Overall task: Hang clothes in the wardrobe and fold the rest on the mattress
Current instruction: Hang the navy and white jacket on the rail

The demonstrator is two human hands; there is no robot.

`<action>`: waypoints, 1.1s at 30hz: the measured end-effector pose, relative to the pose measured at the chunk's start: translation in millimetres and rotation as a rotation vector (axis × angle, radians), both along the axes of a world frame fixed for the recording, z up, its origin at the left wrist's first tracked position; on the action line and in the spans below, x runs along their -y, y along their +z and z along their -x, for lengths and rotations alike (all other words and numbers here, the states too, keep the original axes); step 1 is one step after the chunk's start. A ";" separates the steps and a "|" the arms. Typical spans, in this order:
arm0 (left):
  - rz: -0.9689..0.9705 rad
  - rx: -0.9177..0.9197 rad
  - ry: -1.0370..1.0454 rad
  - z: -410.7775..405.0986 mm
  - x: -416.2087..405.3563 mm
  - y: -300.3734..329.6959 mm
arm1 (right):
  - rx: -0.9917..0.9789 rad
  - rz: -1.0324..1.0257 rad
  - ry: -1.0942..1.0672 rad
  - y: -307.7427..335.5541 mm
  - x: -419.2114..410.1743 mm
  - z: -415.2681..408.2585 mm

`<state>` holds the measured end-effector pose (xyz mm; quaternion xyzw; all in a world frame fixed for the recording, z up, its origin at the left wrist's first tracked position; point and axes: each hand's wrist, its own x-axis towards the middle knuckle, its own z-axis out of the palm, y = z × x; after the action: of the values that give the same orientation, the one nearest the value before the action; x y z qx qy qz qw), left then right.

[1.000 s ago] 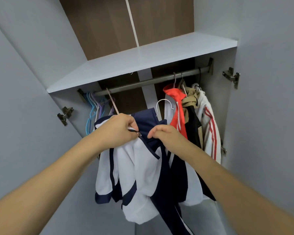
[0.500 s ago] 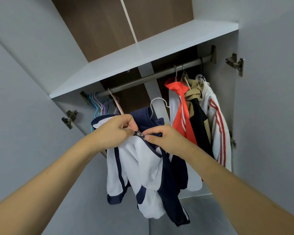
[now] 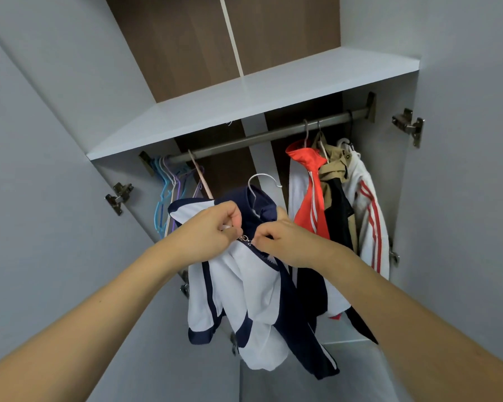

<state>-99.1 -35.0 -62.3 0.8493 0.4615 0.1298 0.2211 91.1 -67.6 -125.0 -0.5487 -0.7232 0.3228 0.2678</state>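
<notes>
The middle stretch of the rail (image 3: 244, 142) is bare, between the empty hangers (image 3: 169, 192) bunched at its left end and the hung garments (image 3: 337, 210) crowding the right; the shelf (image 3: 273, 91) sits close above it; open doors (image 3: 462, 198) wall both sides.

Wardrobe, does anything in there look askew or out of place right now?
The navy-and-white jacket is not on the rail: its hanger hook hangs free below it while the left hand and right hand pinch at the zipper. One wooden hanger sits tilted among the empty ones.
</notes>
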 end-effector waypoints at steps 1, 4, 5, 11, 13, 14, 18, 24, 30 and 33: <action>0.005 0.019 -0.001 1.1 -0.1 -2.4 | 0.046 -0.002 0.034 1.0 -0.1 -0.6; -0.010 0.038 -0.024 4.7 1.5 -6.0 | 0.156 -0.110 0.040 -2.3 -5.2 -4.9; -0.012 0.051 -0.024 6.8 2.0 -5.9 | 0.166 -0.153 0.009 -5.3 -8.1 -8.4; 0.185 0.029 0.063 51.2 -4.5 9.1 | -0.104 -0.111 -0.263 -25.3 -27.5 -47.7; 0.234 -0.238 0.119 50.9 -5.9 7.6 | -0.198 -0.061 -0.292 -22.0 -31.8 -49.5; 0.221 -0.366 0.149 42.9 -7.6 3.1 | -0.228 -0.041 -0.281 -18.9 -33.0 -47.0; 0.058 -0.372 0.134 -0.5 -15.8 -33.2 | -0.252 -0.065 -0.179 -1.8 -33.4 -26.1; -0.212 -0.322 0.015 -3.5 -11.2 -54.1 | 0.198 -0.234 -0.117 -5.0 -31.3 -25.0; -0.246 -0.310 -0.082 34.1 5.8 -42.0 | 0.045 -0.061 -0.217 -10.5 -35.3 -59.6; -0.220 -0.207 -0.036 36.3 8.5 -38.9 | -0.097 0.031 -0.214 -5.1 -33.0 -61.7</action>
<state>-135.4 -43.5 -101.2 0.8854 0.4493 0.0876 0.0802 152.8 -34.6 -130.1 -0.6107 -0.6417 0.3294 0.3268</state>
